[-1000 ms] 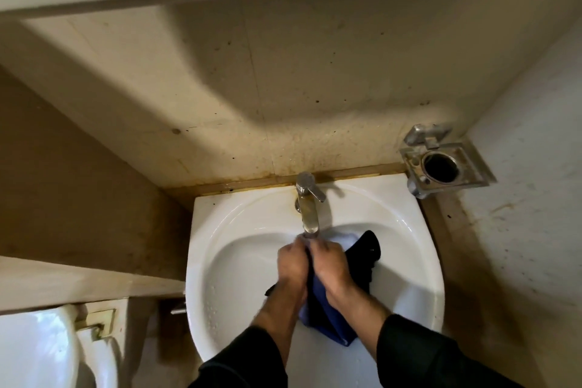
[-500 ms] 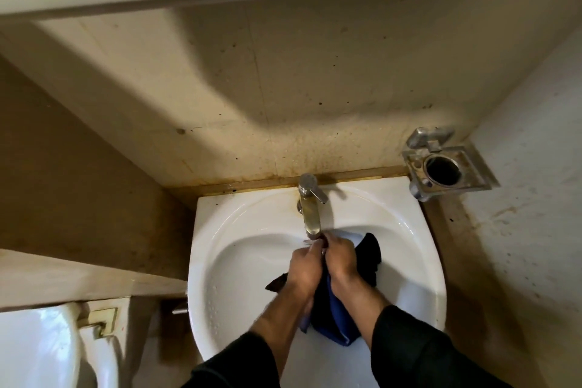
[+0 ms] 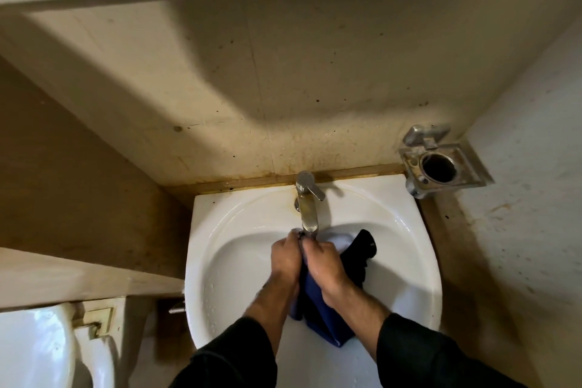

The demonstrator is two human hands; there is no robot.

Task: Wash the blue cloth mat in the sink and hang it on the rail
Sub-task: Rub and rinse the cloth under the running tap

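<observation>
Both hands grip the cloth together: the left hand and the right hand are curled knuckle to knuckle round a bunched part of the soft blue cloth mat, right under the spout of the brushed-metal single-lever tap at the back edge of the white ceramic sink. Most of the mat hangs from the fists toward the front rim of the basin, and a darker, probably soaked, fold lies against the right-hand slope of the bowl. Whether water is running cannot be told. The likeliest trouble is splashing: hands worked this close to the spout could send water over the back edge onto the stained wall, or onto the dark sleeves. The hanging end sits near the front rim, so a hard wring could drip onto the floor. Knuckles could also knock the tap lever. A wet, heavy mat carried off unwrung would trail water on the way to the rail, which is not in view. No brand or label can be read; faint raised marks at the top edge are illegible.
</observation>
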